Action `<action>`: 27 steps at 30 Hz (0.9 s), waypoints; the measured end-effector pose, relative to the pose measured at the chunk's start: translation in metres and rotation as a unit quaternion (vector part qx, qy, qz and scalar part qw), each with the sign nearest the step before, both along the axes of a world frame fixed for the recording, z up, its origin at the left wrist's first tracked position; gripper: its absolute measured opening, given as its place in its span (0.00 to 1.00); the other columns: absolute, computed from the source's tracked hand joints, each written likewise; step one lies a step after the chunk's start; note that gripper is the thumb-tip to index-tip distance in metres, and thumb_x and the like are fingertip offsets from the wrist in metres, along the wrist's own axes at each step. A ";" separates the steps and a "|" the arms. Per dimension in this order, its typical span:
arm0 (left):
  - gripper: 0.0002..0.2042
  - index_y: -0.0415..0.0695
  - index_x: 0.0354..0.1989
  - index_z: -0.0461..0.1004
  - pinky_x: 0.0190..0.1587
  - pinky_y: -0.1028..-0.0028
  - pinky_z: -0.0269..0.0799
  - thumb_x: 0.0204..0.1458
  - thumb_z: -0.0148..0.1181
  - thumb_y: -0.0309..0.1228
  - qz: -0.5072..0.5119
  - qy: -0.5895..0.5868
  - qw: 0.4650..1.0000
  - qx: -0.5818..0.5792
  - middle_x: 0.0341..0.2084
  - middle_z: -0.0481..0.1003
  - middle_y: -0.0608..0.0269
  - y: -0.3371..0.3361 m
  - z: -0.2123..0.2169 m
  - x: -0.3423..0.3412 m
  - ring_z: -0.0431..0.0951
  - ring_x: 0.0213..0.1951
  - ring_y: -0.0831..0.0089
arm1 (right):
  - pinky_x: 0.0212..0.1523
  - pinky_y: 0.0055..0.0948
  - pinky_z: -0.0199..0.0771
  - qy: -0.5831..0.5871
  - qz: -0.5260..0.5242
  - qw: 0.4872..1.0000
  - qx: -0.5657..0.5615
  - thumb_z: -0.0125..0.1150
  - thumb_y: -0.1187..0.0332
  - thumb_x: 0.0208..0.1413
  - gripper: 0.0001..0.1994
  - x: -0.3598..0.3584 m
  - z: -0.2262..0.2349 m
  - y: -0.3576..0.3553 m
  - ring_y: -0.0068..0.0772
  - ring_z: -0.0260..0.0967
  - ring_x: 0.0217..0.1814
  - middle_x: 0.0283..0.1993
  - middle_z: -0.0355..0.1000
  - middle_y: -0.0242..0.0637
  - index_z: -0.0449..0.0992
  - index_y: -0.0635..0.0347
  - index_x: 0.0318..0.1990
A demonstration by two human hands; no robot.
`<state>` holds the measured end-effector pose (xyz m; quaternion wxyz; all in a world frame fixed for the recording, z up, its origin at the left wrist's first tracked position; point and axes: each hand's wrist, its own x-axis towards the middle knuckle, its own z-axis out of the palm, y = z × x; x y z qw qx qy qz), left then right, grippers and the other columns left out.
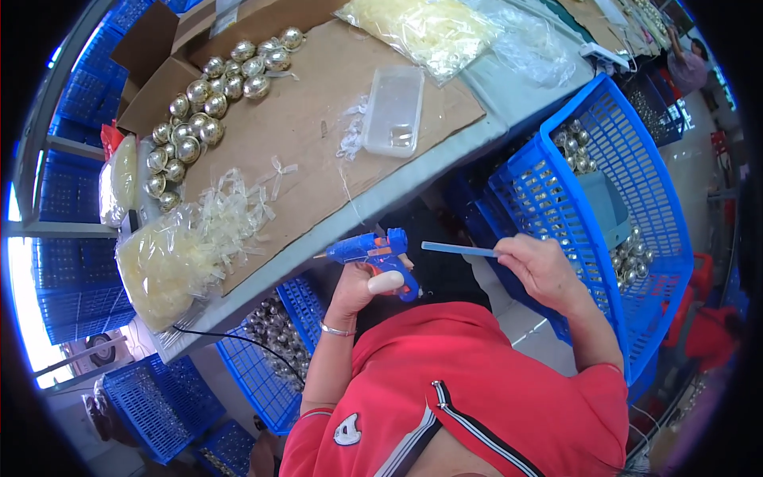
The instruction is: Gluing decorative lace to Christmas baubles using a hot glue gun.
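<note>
My left hand [367, 285] is wrapped round the handle of a blue hot glue gun [359, 248], its nozzle pointing left over the table's edge. My right hand [542, 270] pinches a translucent glue stick [455, 250], held level with its free end a short gap from the gun's back. On the cardboard-covered table [310, 119] lie gold bauble balls [214, 105] in a curved cluster. Clear ribbon bows [237, 208] spill from a plastic bag [163, 258] at the near left. A translucent plastic box [393, 111] stands near the table's edge, beside some white scraps [351, 135].
A big blue basket [568, 203] with silver-gold balls and a teal container [602, 208] stands at my right. Another blue basket [246, 367] of balls sits below the table, with a black cable [230, 335] over it. A co-worker [688, 67] is at the far right.
</note>
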<state>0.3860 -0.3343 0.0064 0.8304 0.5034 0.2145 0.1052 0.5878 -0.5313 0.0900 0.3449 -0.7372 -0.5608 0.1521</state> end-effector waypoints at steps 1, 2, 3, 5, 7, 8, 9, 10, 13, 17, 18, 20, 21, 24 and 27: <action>0.16 0.38 0.31 0.75 0.36 0.73 0.72 0.36 0.70 0.35 -0.002 0.003 1.000 -0.003 0.28 0.75 0.60 -0.001 0.001 -0.001 0.75 0.31 0.71 | 0.21 0.32 0.67 -0.033 0.006 0.999 -0.034 0.59 0.72 0.52 0.03 0.000 0.015 0.007 0.42 0.68 0.23 0.25 0.67 0.38 0.73 0.57 0.34; 0.16 0.38 0.31 0.76 0.37 0.71 0.72 0.35 0.70 0.34 -0.008 0.008 1.000 -0.012 0.27 0.75 0.59 -0.002 0.001 -0.003 0.75 0.32 0.70 | 0.21 0.32 0.67 -0.030 0.003 0.999 -0.037 0.59 0.72 0.52 0.03 0.000 0.015 0.010 0.42 0.68 0.23 0.25 0.67 0.38 0.73 0.57 0.34; 0.16 0.38 0.31 0.76 0.37 0.70 0.71 0.34 0.70 0.34 -0.014 0.012 1.000 -0.021 0.27 0.75 0.59 -0.003 0.001 -0.004 0.75 0.32 0.69 | 0.20 0.32 0.67 -0.045 0.007 0.998 -0.033 0.59 0.71 0.52 0.03 -0.001 0.014 0.011 0.41 0.68 0.22 0.25 0.67 0.37 0.73 0.57 0.34; 0.16 0.38 0.31 0.76 0.38 0.70 0.71 0.33 0.71 0.33 -0.018 0.006 1.000 -0.021 0.27 0.75 0.59 -0.006 -0.002 -0.004 0.75 0.33 0.68 | 0.20 0.32 0.67 -0.062 0.010 0.998 -0.029 0.59 0.70 0.52 0.03 0.000 0.013 0.013 0.40 0.68 0.22 0.25 0.66 0.37 0.73 0.57 0.34; 0.17 0.38 0.31 0.76 0.39 0.69 0.71 0.32 0.71 0.33 -0.021 -0.002 1.000 -0.021 0.27 0.75 0.58 -0.007 -0.002 -0.003 0.75 0.33 0.67 | 0.20 0.32 0.66 -0.069 0.018 0.997 -0.014 0.60 0.70 0.51 0.04 0.000 0.010 0.013 0.40 0.68 0.21 0.25 0.66 0.36 0.73 0.57 0.33; 0.16 0.38 0.31 0.76 0.39 0.69 0.71 0.32 0.71 0.32 -0.028 -0.004 0.999 -0.033 0.27 0.75 0.58 -0.008 0.000 -0.003 0.74 0.33 0.67 | 0.20 0.32 0.66 -0.069 0.018 0.997 -0.015 0.60 0.70 0.51 0.04 0.002 0.010 0.012 0.40 0.68 0.21 0.25 0.66 0.36 0.73 0.57 0.33; 0.16 0.38 0.31 0.76 0.39 0.69 0.71 0.32 0.71 0.32 -0.035 -0.006 0.998 -0.046 0.27 0.75 0.58 -0.008 0.001 -0.003 0.74 0.33 0.67 | 0.20 0.32 0.66 -0.075 0.018 0.997 -0.030 0.60 0.70 0.51 0.04 0.003 0.011 0.012 0.40 0.68 0.22 0.25 0.66 0.36 0.73 0.56 0.33; 0.16 0.38 0.31 0.76 0.39 0.69 0.71 0.32 0.71 0.32 -0.035 -0.004 0.998 -0.047 0.27 0.75 0.58 -0.008 0.001 -0.004 0.74 0.33 0.67 | 0.20 0.31 0.66 -0.080 0.020 0.996 -0.045 0.60 0.70 0.51 0.04 0.004 0.011 0.011 0.39 0.68 0.22 0.25 0.67 0.36 0.73 0.56 0.34; 0.17 0.39 0.33 0.76 0.40 0.69 0.71 0.33 0.70 0.32 -0.056 -0.010 0.996 -0.063 0.28 0.75 0.58 -0.008 0.002 -0.008 0.75 0.34 0.66 | 0.21 0.31 0.65 -0.072 0.052 0.994 -0.062 0.62 0.72 0.48 0.07 0.008 0.014 0.012 0.39 0.68 0.23 0.25 0.67 0.37 0.75 0.60 0.35; 0.18 0.39 0.37 0.74 0.41 0.69 0.73 0.35 0.70 0.30 -0.083 0.037 0.995 -0.051 0.31 0.76 0.58 -0.008 0.013 -0.014 0.76 0.36 0.69 | 0.20 0.30 0.64 -0.062 0.092 0.993 -0.042 0.63 0.72 0.46 0.08 0.008 0.013 0.009 0.36 0.68 0.23 0.26 0.69 0.35 0.75 0.60 0.36; 0.19 0.38 0.38 0.74 0.41 0.70 0.73 0.35 0.71 0.30 -0.106 0.063 0.992 -0.036 0.32 0.76 0.59 -0.010 0.016 -0.016 0.76 0.36 0.70 | 0.20 0.30 0.63 -0.062 0.098 0.993 -0.028 0.64 0.72 0.46 0.08 0.006 0.009 0.006 0.35 0.68 0.23 0.26 0.69 0.35 0.75 0.60 0.36; 0.20 0.39 0.38 0.74 0.42 0.70 0.73 0.35 0.72 0.30 -0.108 0.081 0.989 -0.057 0.33 0.76 0.60 -0.015 0.023 -0.021 0.76 0.37 0.71 | 0.21 0.30 0.63 -0.051 0.112 0.992 -0.020 0.64 0.71 0.46 0.09 0.003 0.004 0.003 0.34 0.69 0.23 0.27 0.70 0.34 0.75 0.60 0.36; 0.21 0.39 0.39 0.74 0.42 0.71 0.74 0.34 0.73 0.30 -0.118 0.094 0.986 -0.070 0.34 0.76 0.61 -0.019 0.025 -0.024 0.76 0.37 0.73 | 0.20 0.29 0.65 -0.052 0.117 0.992 -0.008 0.64 0.75 0.44 0.09 0.001 0.003 0.002 0.34 0.68 0.22 0.26 0.69 0.35 0.75 0.61 0.36; 0.19 0.40 0.33 0.75 0.37 0.75 0.71 0.33 0.74 0.34 -0.151 0.074 0.985 0.038 0.29 0.75 0.65 -0.021 0.031 -0.026 0.74 0.33 0.74 | 0.21 0.29 0.65 -0.024 0.123 0.992 -0.027 0.63 0.77 0.44 0.09 -0.006 0.004 -0.004 0.36 0.69 0.23 0.26 0.69 0.36 0.74 0.61 0.35; 0.17 0.39 0.28 0.75 0.31 0.75 0.67 0.34 0.74 0.36 -0.182 0.023 0.968 0.169 0.23 0.73 0.65 -0.024 0.030 -0.028 0.71 0.29 0.72 | 0.21 0.29 0.65 0.022 0.131 0.989 -0.063 0.63 0.77 0.45 0.08 -0.011 0.004 -0.009 0.36 0.69 0.23 0.26 0.70 0.37 0.75 0.62 0.34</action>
